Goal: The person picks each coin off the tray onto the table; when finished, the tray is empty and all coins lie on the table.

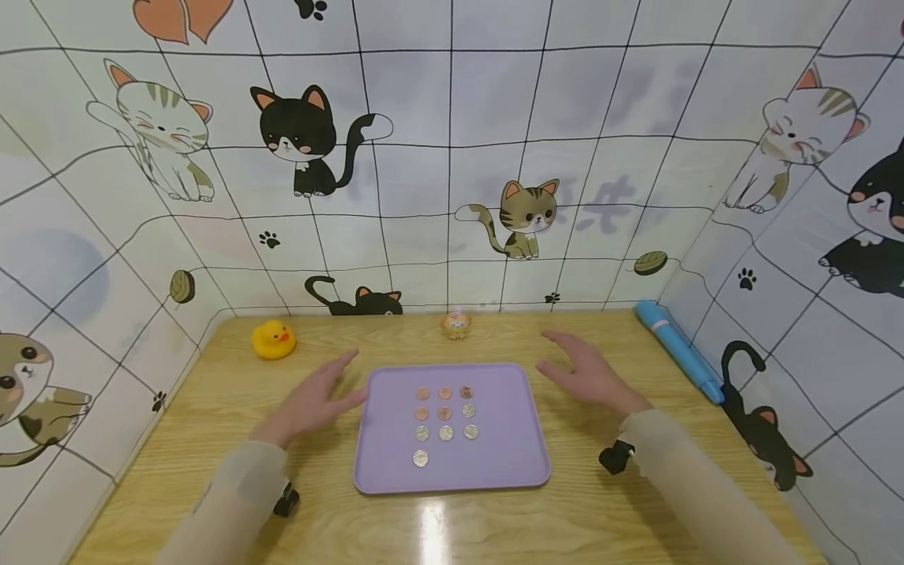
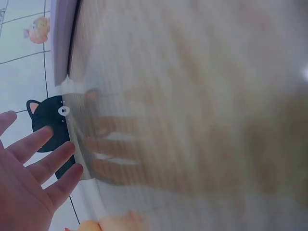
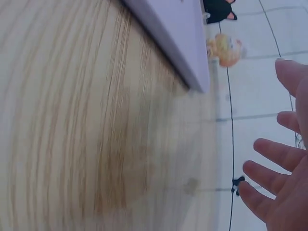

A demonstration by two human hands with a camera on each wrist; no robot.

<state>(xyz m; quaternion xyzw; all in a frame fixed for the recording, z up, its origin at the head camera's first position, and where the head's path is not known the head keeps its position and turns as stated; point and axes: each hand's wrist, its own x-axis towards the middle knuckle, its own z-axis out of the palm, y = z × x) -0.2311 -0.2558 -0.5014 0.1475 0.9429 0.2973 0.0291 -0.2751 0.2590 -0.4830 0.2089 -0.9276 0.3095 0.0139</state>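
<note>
A lilac tray (image 1: 504, 463) lies flat in the middle of the wooden table. Several coins are laid out on it in rough rows: copper-coloured coins (image 1: 445, 392) at the back, silver-coloured coins (image 1: 446, 432) nearer the front, with one silver coin (image 1: 421, 458) alone in the front row. My left hand (image 1: 311, 400) hovers by the tray's left edge, fingers spread and holding nothing; whether its thumb touches the rim I cannot tell. To the right of the tray is my right hand (image 1: 593, 377), apart from it, fingers extended. Both wrist views show bare, spread fingers.
A yellow rubber duck (image 1: 273, 340) sits at the back left of the table (image 1: 318, 518). Behind the tray stands a small figurine (image 1: 456, 324). A blue cylindrical pen-like object (image 1: 679, 351) lies along the right edge. Cat-patterned sheeting (image 1: 424, 180) encloses the back and sides.
</note>
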